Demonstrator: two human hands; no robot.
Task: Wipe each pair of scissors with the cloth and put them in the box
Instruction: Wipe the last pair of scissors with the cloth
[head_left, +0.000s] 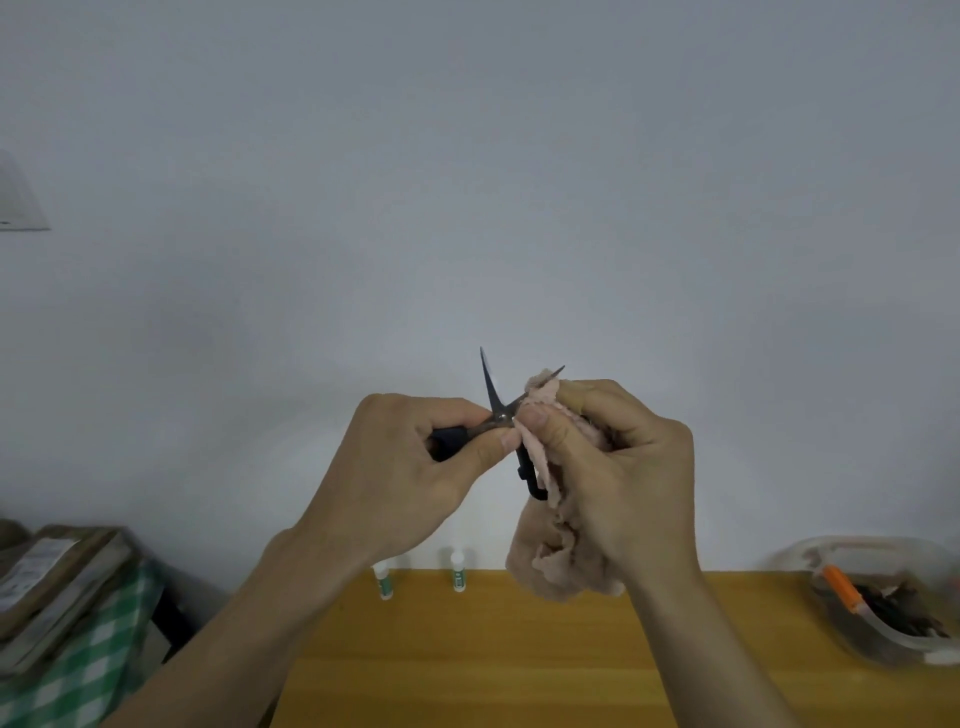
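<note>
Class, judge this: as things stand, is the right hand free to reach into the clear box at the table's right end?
Probably not yet: the right hand grips the cloth round one scissors blade. The way to the box looks free.

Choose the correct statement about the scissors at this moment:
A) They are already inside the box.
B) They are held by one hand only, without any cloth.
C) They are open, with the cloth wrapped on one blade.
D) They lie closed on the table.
C: the scissors are held open in the air, the left hand gripping a handle and the right hand pinching the cloth around one blade.
</note>
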